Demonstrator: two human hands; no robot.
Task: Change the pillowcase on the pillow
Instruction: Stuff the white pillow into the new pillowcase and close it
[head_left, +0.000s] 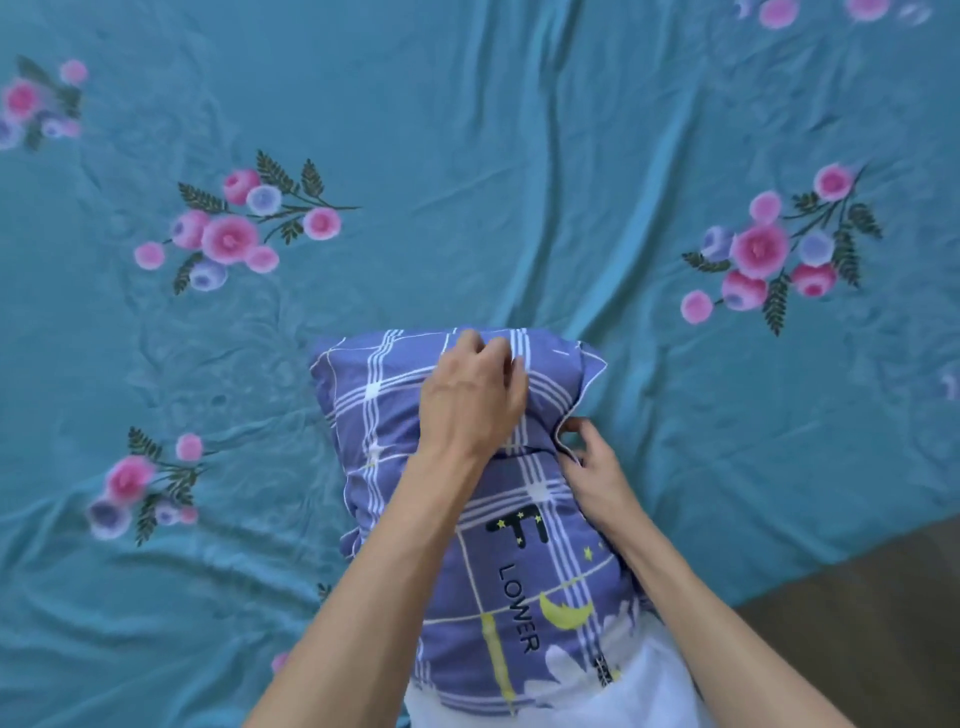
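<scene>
sheet (467, 130): teal with pink flower sprays, pretty wrinkled, fills most of the frame. A strip of brown floor (883, 623) shows at lower right.

pillow (639, 696): lying on the sheet at lower centre, long way running up the frame. Only a white bit pokes out at the bottom edge, the rest is inside the case.

case (395, 415): purple-blue plaid with white lines, a yellow moon, little stars and "LOWER" printed on it. There's a flange border round the top end and a zipper near the bottom. It covers most of the pillow, so I'd guess it's either nearly on or just starting to come off, can't tell which.

handling: looks soft, light and squishy, nothing to break. The cloth bunches easily and should slide over the filling. Best spots to grab are probably the flange or a corner seam, pinching cloth only and not the stuffing.

left hand (470, 397): on top of the upper end, fingers curled, bunching up a fold of case.

right hand (592, 462): at the right edge, mid frame, pinching the flange between thumb and fingers.
</scene>
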